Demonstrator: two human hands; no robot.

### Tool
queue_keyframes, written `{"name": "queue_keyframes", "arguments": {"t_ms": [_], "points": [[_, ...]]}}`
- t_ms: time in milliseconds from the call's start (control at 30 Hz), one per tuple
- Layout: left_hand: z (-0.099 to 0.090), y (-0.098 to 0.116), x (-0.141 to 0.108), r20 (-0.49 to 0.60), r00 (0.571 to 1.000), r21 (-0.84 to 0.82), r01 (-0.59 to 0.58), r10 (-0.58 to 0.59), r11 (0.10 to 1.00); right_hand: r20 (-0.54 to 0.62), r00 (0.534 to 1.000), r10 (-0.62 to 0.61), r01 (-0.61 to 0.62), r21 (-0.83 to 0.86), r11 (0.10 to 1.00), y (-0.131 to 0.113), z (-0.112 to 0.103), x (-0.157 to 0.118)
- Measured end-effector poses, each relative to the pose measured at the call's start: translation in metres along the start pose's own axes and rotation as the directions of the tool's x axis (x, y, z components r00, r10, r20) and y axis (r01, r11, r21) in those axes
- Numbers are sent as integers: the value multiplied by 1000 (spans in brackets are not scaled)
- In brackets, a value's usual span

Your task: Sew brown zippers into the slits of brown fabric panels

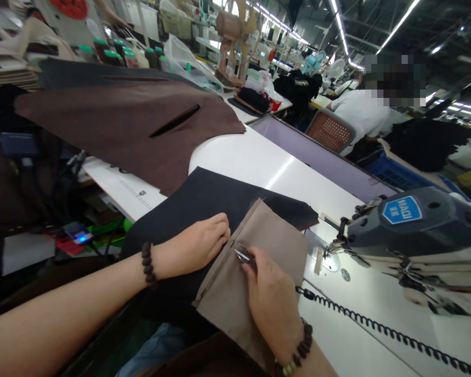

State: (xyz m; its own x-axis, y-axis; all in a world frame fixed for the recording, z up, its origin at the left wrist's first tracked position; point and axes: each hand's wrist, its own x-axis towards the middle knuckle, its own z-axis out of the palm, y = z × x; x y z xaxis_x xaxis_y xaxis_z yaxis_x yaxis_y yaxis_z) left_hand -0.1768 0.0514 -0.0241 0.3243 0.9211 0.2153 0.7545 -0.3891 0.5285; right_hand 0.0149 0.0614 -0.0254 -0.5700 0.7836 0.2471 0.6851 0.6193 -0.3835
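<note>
A taupe fabric piece (pixel 275 235) with a folded seam along its left side lies over a black fabric panel (pixel 215 193) at the table's near edge. My left hand (pixel 206 241) is closed at that seam, its fingertips pinched together at the cloth's edge; what they grip is too small to make out. In my right hand (pixel 272 293) is a pair of thread snips (pixel 243 255), its blades pointing left toward the seam. The blades are just above the taupe cloth, a short way from my left fingertips.
A sewing machine head (pixel 412 222) stands at the right, with a coiled black cord (pixel 361 317) crossing the white tabletop (pixel 227 152). Brown fabric (pixel 125 115) with a slit covers the far left. Beyond sits a person in a white shirt (pixel 361 112), near a blue crate (pixel 388 170).
</note>
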Motion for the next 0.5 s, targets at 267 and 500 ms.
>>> {"name": "queue_keyframes", "arguments": {"t_ms": [267, 500], "points": [[5, 0, 5, -83, 996, -114, 15, -24, 993, -45, 998, -41, 40, -29, 999, 1, 3, -2], [12, 3, 13, 13, 998, -112, 60, -59, 992, -87, 994, -65, 61, -54, 997, 2, 8, -5]]}}
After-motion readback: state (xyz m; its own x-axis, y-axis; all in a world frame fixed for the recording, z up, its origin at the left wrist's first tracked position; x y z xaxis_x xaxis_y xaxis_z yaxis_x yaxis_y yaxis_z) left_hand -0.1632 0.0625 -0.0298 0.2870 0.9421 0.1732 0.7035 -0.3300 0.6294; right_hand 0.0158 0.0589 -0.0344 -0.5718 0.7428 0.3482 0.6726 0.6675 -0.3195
